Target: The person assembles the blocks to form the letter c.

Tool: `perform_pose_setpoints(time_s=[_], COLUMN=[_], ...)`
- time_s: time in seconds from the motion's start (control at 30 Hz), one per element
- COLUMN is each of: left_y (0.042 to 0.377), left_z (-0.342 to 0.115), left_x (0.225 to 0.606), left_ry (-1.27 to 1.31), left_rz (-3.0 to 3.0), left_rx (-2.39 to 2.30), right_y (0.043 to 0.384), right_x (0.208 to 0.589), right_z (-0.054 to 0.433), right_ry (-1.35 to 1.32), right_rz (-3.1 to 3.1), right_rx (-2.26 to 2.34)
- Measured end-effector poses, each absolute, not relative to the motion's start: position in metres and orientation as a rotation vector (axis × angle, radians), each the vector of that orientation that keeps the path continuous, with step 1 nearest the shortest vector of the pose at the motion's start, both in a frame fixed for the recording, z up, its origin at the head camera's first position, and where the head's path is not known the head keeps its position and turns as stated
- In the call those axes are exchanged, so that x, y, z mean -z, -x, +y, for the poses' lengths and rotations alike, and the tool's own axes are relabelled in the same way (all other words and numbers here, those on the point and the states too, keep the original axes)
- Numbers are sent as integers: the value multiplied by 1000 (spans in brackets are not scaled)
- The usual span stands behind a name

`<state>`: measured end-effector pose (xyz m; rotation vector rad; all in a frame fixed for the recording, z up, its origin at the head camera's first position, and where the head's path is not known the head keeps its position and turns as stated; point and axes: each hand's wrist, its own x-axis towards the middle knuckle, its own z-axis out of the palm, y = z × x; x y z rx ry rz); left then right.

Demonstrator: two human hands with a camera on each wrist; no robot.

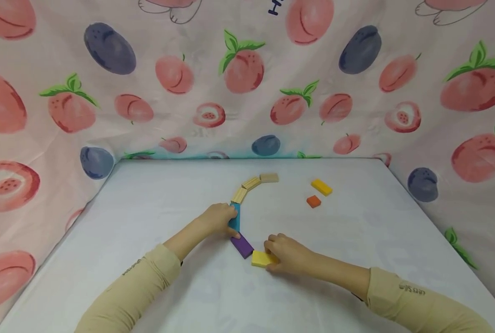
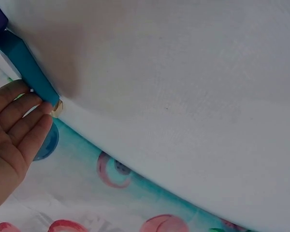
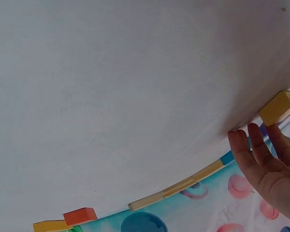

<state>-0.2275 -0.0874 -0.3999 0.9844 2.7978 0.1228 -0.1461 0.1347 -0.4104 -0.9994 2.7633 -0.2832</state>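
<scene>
On the white table, my left hand (image 1: 219, 219) holds a blue block (image 1: 235, 217), its thumb by the near end and other fingers toward the far end. Against that near end lies a purple block (image 1: 242, 245), angled to the right. My right hand (image 1: 290, 254) pinches a yellow block (image 1: 262, 259) between thumb and a finger, its left end right at the purple block's corner. In the right wrist view, the other fingers (image 3: 241, 150) of this hand extend away from the yellow block (image 3: 276, 108). Beyond the blue block, plain wooden blocks (image 1: 252, 183) continue the curved row.
Right of the curve lie a second yellow block (image 1: 321, 187) and a small orange block (image 1: 314, 201). A cloth (image 1: 247, 106) printed with fruit hangs behind and beside the white table (image 1: 155, 185).
</scene>
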Motion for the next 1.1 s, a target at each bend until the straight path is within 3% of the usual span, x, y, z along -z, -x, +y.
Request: perform_pose_setpoints(time_s=[1.1], left_y=[225], left_z=[-89], left_x=[396], left_ry=[-978], left_rz=[2785], left_rx=[-185], right_y=[149], right_x=[406], right_z=[139], right_ry=[888], right_rz=[2720], right_rx=[416])
